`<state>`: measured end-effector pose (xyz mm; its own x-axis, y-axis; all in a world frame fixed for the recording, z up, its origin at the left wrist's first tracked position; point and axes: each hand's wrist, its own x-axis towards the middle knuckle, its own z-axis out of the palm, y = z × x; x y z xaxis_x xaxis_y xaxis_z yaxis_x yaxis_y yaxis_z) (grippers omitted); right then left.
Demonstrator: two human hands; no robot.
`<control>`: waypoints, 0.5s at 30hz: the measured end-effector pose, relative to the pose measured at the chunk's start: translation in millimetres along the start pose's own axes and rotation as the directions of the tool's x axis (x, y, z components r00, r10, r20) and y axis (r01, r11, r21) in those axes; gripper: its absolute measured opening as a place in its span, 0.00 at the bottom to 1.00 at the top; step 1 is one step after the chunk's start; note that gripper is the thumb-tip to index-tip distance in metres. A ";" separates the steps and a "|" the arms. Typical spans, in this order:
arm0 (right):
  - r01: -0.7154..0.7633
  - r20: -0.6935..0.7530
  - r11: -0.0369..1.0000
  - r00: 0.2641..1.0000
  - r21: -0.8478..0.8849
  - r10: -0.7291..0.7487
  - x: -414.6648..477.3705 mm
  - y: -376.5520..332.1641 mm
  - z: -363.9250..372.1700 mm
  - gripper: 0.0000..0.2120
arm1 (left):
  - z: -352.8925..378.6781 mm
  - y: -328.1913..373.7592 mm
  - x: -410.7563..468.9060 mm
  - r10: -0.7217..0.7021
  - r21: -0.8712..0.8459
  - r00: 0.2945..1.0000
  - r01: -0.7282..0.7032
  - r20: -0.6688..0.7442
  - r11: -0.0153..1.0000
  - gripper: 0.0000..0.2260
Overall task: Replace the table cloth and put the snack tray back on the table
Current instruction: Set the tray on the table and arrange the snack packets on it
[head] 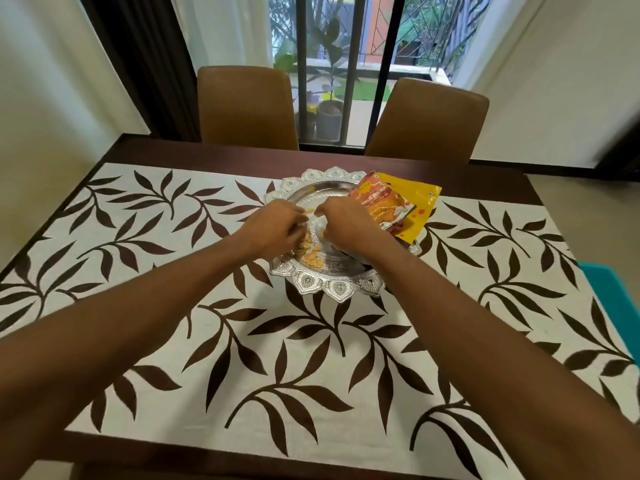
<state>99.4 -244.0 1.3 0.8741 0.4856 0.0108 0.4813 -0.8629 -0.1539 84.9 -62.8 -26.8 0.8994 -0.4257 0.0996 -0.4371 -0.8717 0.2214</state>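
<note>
Tablecloth first: the table cloth [311, 375], white with brown leaf sprigs, lies flat on the dark wooden desk [225, 152], whose bare edge shows at the far side. The silver snack tray [337, 289], scallop-rimmed, sits on the cloth toward the far middle. Left hand [273, 226] and right hand [343, 223] hang close together over the tray, fingers curled inward. A small yellow bit shows between their tips, but I cannot tell which hand, if either, pinches it. Small round snacks [310, 259] lie on the tray by the left hand. An orange packet [381, 206] overlaps a yellow packet [420, 202] on its right side.
</note>
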 end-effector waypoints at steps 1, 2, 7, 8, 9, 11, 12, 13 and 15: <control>-0.022 0.010 1.000 1.000 -0.001 0.022 0.8 -4.5 5.1 0.16 | -0.8 -0.4 -1.5 -0.020 -0.020 0.999 0.019 -0.030 1.000 0.15; -0.039 0.008 0.999 0.999 -0.008 0.039 1.3 -9.1 9.9 0.14 | -0.7 -2.7 -1.5 -0.041 -0.049 0.998 0.039 -0.050 0.998 0.15; 0.054 -0.020 0.995 0.998 0.085 -0.053 -10.3 -28.8 21.1 0.10 | 3.4 -12.0 13.8 -0.050 -0.097 0.999 0.051 0.008 0.994 0.20; 0.047 -0.048 0.994 0.998 0.094 -0.043 -10.2 -29.8 22.0 0.10 | 4.1 -12.5 17.5 -0.033 -0.086 0.999 0.037 0.043 0.996 0.22; 0.008 -0.089 0.996 0.996 0.089 0.000 -8.8 -28.4 20.7 0.11 | 4.5 -12.7 21.5 -0.012 -0.079 0.997 0.018 0.079 0.997 0.23; -0.115 -0.146 0.989 0.981 0.095 0.128 -0.7 -19.0 18.9 0.13 | 6.1 -13.9 28.1 0.038 -0.038 0.988 -0.032 0.149 0.999 0.22; -0.161 -0.151 0.982 0.973 0.103 0.175 2.6 -13.5 16.6 0.13 | 7.6 -14.7 31.4 0.068 0.014 0.982 -0.071 0.176 0.997 0.21; -0.190 -0.130 0.976 0.970 0.110 0.204 5.7 -9.7 15.1 0.14 | 7.9 -14.8 33.8 0.092 0.071 0.975 -0.108 0.202 0.992 0.20; -0.204 -0.042 0.971 0.977 0.123 0.210 8.4 -7.7 12.1 0.14 | 6.1 -13.7 35.1 0.111 0.125 0.964 -0.144 0.240 0.982 0.20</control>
<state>102.2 -231.6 -9.4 0.9577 0.2871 0.0199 0.2814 -0.9199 -0.2732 122.4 -67.2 -32.2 0.8173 -0.5652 -0.1124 -0.5592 -0.8249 0.0821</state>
